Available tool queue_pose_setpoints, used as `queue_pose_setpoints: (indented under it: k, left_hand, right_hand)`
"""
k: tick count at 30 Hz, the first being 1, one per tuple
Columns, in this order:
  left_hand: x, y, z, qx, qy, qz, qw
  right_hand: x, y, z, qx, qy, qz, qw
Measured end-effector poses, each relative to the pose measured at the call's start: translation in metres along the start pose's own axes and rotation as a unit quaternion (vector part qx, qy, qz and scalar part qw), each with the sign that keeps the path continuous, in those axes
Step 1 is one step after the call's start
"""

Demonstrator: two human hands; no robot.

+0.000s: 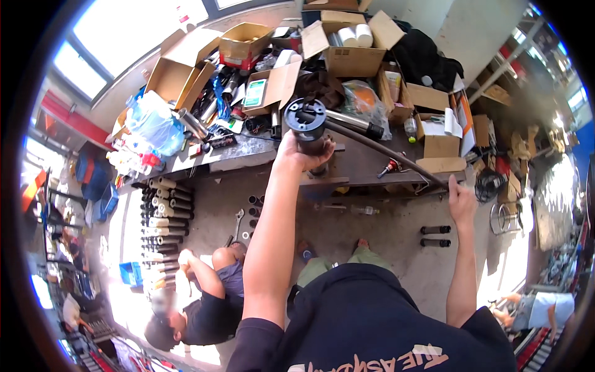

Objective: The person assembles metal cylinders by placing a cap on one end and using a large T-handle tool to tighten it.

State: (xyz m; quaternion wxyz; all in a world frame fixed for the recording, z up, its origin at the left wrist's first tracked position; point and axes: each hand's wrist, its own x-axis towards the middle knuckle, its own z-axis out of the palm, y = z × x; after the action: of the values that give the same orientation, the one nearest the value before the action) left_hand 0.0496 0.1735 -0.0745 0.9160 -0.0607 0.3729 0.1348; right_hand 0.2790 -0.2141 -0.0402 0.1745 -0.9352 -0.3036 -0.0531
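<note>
At the bench's front edge, my left hand (pixel 304 152) is wrapped round a dark cylindrical part just below its round metal head (pixel 305 116), which has holes and a recess on top. A long dark bar (pixel 387 153) slants from beside that head down to the right. My right hand (pixel 462 199) is closed round the bar's far right end, with my arm stretched out. Whether the bar is joined to the cylindrical part, I cannot tell. Behind them lies a shiny metal tube (pixel 353 123) with a black end.
Cardboard boxes (pixel 354 61), a plastic bag (pixel 155 124) and loose parts crowd the bench (pixel 365 170). A person (pixel 207 313) squats on the floor at left by rows of cylinders (pixel 167 214) and a wrench (pixel 238 222). Two black cylinders (pixel 436 236) lie on the floor at right.
</note>
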Motion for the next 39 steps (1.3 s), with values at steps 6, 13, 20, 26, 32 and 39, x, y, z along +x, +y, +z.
queue_pose_setpoints:
  k: [6, 13, 20, 26, 32, 39]
  left_hand:
    - [-0.016, 0.004, 0.023, -0.222, 0.119, -0.114, 0.961]
    - [-0.029, 0.009, 0.026, -0.268, 0.164, -0.149, 0.938]
    - [-0.016, 0.005, 0.019, -0.185, 0.124, -0.125, 0.967]
    - [-0.075, -0.064, -0.020, -0.030, -0.192, 0.118, 0.974]
    - [-0.133, -0.123, -0.029, 0.126, -0.348, 0.180, 0.911]
    - [-0.168, -0.139, 0.009, 0.333, -0.284, 0.394, 0.808]
  right_hand:
    - [-0.009, -0.023, -0.004, -0.050, 0.103, 0.039, 0.993]
    - [-0.033, -0.038, -0.001, -0.060, 0.141, 0.071, 0.986]
    - [-0.018, 0.005, 0.006, 0.006, 0.109, 0.040, 0.993]
    - [-0.057, 0.136, 0.099, 0.008, 0.064, 0.096, 0.993]
    - [-0.164, 0.060, 0.207, 0.169, -0.199, 0.310, 0.914]
    - [-0.129, 0.015, 0.277, 0.240, -0.293, 0.258, 0.889]
